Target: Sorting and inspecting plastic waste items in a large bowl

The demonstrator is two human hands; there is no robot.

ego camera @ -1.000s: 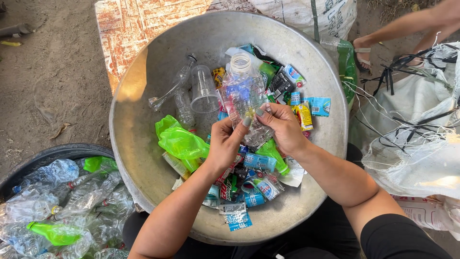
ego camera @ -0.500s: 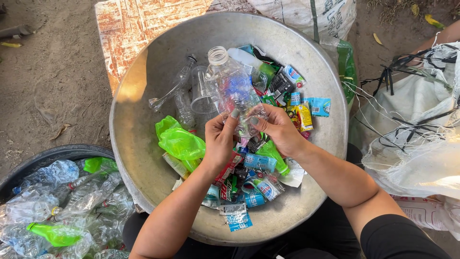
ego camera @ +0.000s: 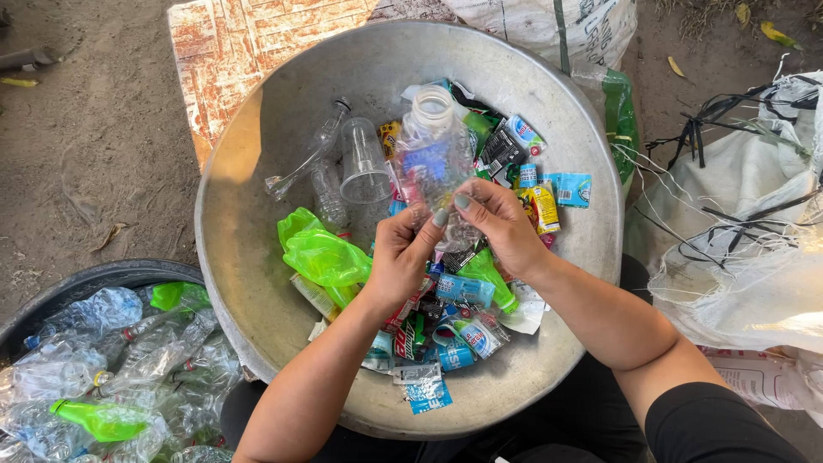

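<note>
Both my hands grip a clear crushed plastic bottle (ego camera: 431, 150) with a blue label, held over a large metal basin (ego camera: 257, 257). My left hand (ego camera: 401, 257) pinches its lower part, thumb and fingers against the plastic. My right hand (ego camera: 497, 225) holds the same spot from the right side, fingertips touching those of the left. The bottle's open neck points away from me. Under my hands the basin holds a green crumpled bottle (ego camera: 321, 255), a clear cup (ego camera: 363, 163), another clear bottle (ego camera: 313, 154) and several coloured labels and wrappers (ego camera: 446, 339).
A black tub (ego camera: 103, 279) at lower left is full of crushed clear and green bottles. White woven sacks (ego camera: 746, 257) with black strings lie at right. A patterned board (ego camera: 240, 43) and another sack sit beyond the basin on bare dirt.
The bottle has turned more upright with its neck further from me, and my fingers have shifted on its lower part. A person's arm seen at the upper right has left the view.
</note>
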